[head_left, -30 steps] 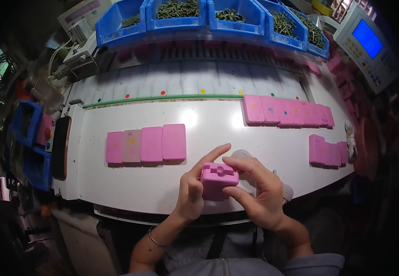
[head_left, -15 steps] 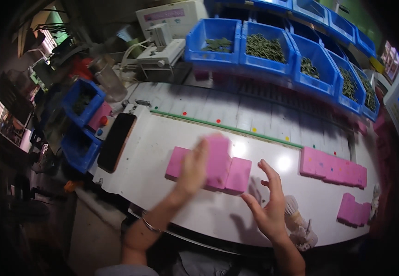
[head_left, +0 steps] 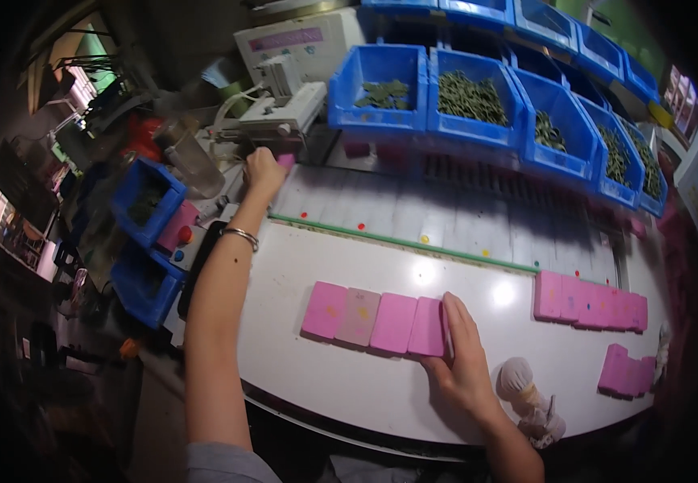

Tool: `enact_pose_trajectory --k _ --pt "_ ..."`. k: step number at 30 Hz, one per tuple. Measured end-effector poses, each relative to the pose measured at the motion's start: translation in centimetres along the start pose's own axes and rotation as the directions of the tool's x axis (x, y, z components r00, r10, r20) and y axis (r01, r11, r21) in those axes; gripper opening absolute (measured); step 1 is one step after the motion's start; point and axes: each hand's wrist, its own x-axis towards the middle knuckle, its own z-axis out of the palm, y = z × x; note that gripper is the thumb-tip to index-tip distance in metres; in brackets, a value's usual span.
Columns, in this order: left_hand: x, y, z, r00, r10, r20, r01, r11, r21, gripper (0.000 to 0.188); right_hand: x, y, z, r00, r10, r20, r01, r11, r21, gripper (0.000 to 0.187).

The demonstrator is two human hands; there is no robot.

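My left hand (head_left: 264, 172) reaches to the far left of the white worktop, its fingers closed around a pink block (head_left: 286, 161) that shows only partly beside them. A row of several flat blocks (head_left: 393, 320) lies side by side in the middle of the worktop; most are pink, and one is a duller greyish pink. Against the row's right end rests my right hand (head_left: 468, 362), fingers stretched out along the last block and thumb near its front corner.
Blue bins (head_left: 470, 97) of small greenish parts hang over the back. A green strip (head_left: 413, 243) crosses the worktop. More pink blocks (head_left: 590, 301) stand at the right, with a smaller group (head_left: 626, 372) nearer. A cloth-wrapped brush-like tool (head_left: 526, 394) lies beside my right forearm.
My left hand has moved from the row to the far left with a pink block. My right hand has come against the row's right end, where the blocks now show uncovered.
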Motion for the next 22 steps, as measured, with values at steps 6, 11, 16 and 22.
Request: enact_pose_trajectory --k 6,11,16,22 --pt "-11.1 7.5 -1.0 0.809 0.585 -0.065 -0.576 0.765 -0.289 0.037 -0.2 -1.3 -1.1 0.972 -0.1 -0.215 0.103 0.995 0.004 0.079" --pt "-25.8 11.6 -8.0 0.36 0.713 0.602 0.042 0.633 -0.773 0.052 -2.3 -2.6 -1.8 0.915 -0.325 -0.238 0.282 0.939 -0.198 0.081" --pt "-32.6 8.8 -8.4 0.5 0.754 0.426 0.02 0.481 -0.876 0.061 -7.7 -2.9 -4.3 0.956 -0.087 -0.282 0.104 0.993 0.047 0.051" --pt "-36.5 7.8 -9.2 0.586 0.732 0.348 -0.14 0.515 -0.846 0.069 -7.8 -2.2 -4.4 0.882 0.32 0.346 -0.432 0.841 0.325 0.035"
